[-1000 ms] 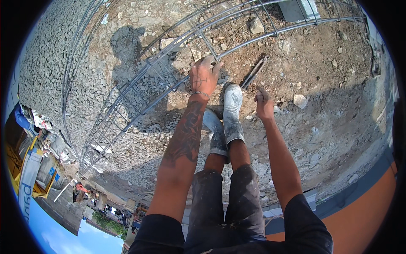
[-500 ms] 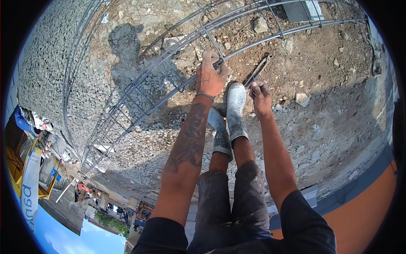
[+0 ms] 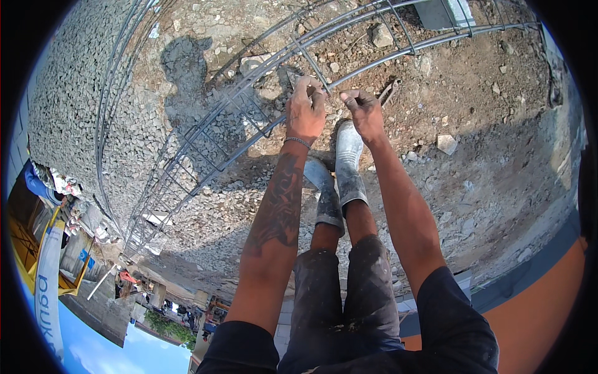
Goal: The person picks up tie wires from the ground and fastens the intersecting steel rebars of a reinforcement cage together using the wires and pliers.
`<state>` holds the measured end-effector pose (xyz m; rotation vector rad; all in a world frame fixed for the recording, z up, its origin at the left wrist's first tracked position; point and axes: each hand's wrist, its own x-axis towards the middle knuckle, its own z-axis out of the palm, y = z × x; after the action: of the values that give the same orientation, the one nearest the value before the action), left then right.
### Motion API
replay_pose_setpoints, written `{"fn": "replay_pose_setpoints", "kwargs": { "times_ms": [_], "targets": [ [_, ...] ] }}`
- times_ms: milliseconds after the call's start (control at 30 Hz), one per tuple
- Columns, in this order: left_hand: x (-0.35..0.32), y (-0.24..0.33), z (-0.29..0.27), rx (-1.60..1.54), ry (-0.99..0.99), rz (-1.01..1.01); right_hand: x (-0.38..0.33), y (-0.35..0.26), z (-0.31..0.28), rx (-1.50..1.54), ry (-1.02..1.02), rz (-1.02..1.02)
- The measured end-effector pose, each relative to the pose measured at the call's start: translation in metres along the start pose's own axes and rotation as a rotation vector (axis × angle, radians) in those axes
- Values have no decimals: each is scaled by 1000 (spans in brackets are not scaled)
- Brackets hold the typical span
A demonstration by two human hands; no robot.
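Observation:
A long rebar cage (image 3: 215, 168) of grey steel bars and square stirrups curves across the ground in front of me. My left hand (image 3: 305, 115) is closed at its nearest long bar, beside a stirrup, and its fingers hide that stretch of steel. Close to the right of it, my right hand (image 3: 364, 115) pinches thumb and forefinger together by the same bar. Anything between those fingertips is too small to make out. Partly covered by the right hand, a metal pincer-like tool (image 3: 390, 91) lies on the dirt.
Grey boots (image 3: 349, 146) stand just below my hands. Grey gravel (image 3: 68, 106) spreads on the left, with loose long bars (image 3: 103, 118) across it. A grey block (image 3: 443, 14) sits at the cage's far right. Stones (image 3: 446, 144) dot the dirt; an orange wall (image 3: 536, 299) rises lower right.
My right hand has moved left and up, from beside the tool to close by my left hand. The left hand has shifted slightly, its fingers turning at the bar. The tool stays where it was.

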<state>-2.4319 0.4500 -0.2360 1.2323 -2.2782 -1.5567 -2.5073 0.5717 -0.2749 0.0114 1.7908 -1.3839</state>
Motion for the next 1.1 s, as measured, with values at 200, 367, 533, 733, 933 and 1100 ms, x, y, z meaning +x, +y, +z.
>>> {"fn": "replay_pose_setpoints", "kwargs": {
  "times_ms": [200, 367, 533, 733, 933, 1100],
  "targets": [
    [4, 12, -15, -203, -132, -132, 5, -19, 5, -31, -137, 25],
    [6, 9, -17, -232, -196, -152, 17, -14, 3, 72, -244, -14],
    [4, -1, -15, -137, -127, -84, 19, -16, 9, 144, -246, 26],
    [4, -1, -1, -29, -16, 15, 8, -10, 10, 148, -122, 84],
    [2, 6, 3, 103, -31, -61, -55, 37, -14, 409, 282, 416],
    [1, 5, 0, 227, -49, -8, -94, 21, -18, 356, 183, 406]
  ]
}}
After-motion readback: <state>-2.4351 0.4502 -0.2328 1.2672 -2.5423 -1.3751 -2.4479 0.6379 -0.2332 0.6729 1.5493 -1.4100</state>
